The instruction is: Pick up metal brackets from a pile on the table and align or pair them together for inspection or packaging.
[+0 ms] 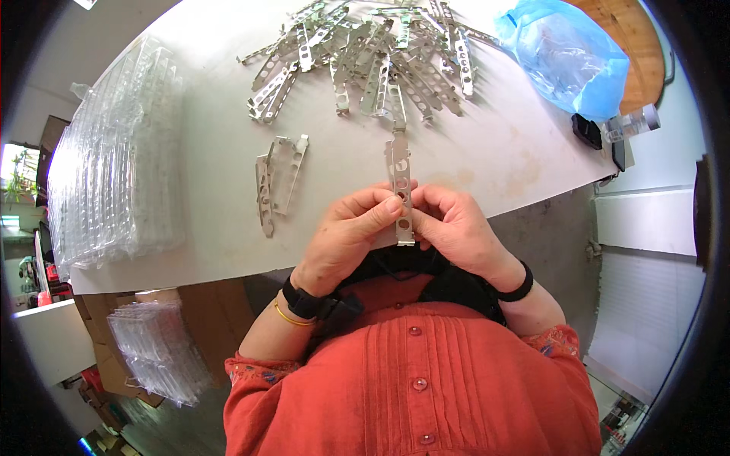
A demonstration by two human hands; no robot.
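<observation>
Between my two hands stands a flat metal bracket with a row of round holes, pointing away from me near the table's front edge. My left hand pinches its lower part, the thumb lying on its face. From the other side my right hand grips the same part, fingers closed against the bracket's edge. Two loose metal brackets lie on the white table to the left of my hands. Beyond the held bracket a heap of similar brackets is spread at the far side.
Stacked clear plastic trays stand on the table's left. At the far right are a blue plastic bag, a small black object, a clear bottle and a wooden stool. More clear trays sit below, by cardboard.
</observation>
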